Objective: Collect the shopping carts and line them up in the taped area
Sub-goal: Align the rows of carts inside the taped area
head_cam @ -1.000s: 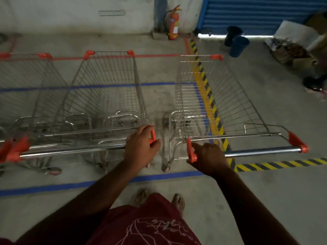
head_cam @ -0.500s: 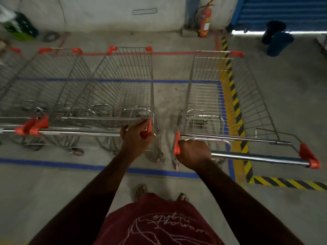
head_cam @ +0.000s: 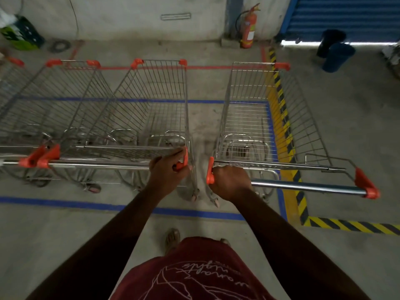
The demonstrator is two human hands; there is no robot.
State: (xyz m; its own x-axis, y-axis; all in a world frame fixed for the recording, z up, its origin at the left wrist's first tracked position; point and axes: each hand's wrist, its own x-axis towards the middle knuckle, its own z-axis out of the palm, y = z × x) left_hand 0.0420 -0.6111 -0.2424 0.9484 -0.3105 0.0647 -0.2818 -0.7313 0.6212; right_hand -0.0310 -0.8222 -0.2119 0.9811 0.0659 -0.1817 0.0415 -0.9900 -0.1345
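Note:
Wire shopping carts with orange corner caps stand side by side inside a rectangle of blue tape (head_cam: 104, 206) on the concrete floor. My left hand (head_cam: 167, 172) grips the right end of the handle of the middle cart (head_cam: 149, 105). My right hand (head_cam: 230, 182) grips the left end of the chrome handle of the right cart (head_cam: 255, 118), whose right side sits over the yellow-black hazard stripe (head_cam: 281, 109). A narrow gap separates the two carts. Another cart (head_cam: 60, 105) stands further left, close against the middle one, and a further one shows at the frame's left edge.
A red fire extinguisher (head_cam: 249, 31) stands at the back wall. Two dark bins (head_cam: 335, 55) sit before a blue roller shutter (head_cam: 346, 18). A green crate (head_cam: 21, 37) is at the far left. Red tape (head_cam: 207, 67) runs behind the carts.
The right cart has swung leftward and straightened, closing the gap to the middle cart. Its rear wheels now sit inside the blue tape. The view has shifted left, showing more carts.

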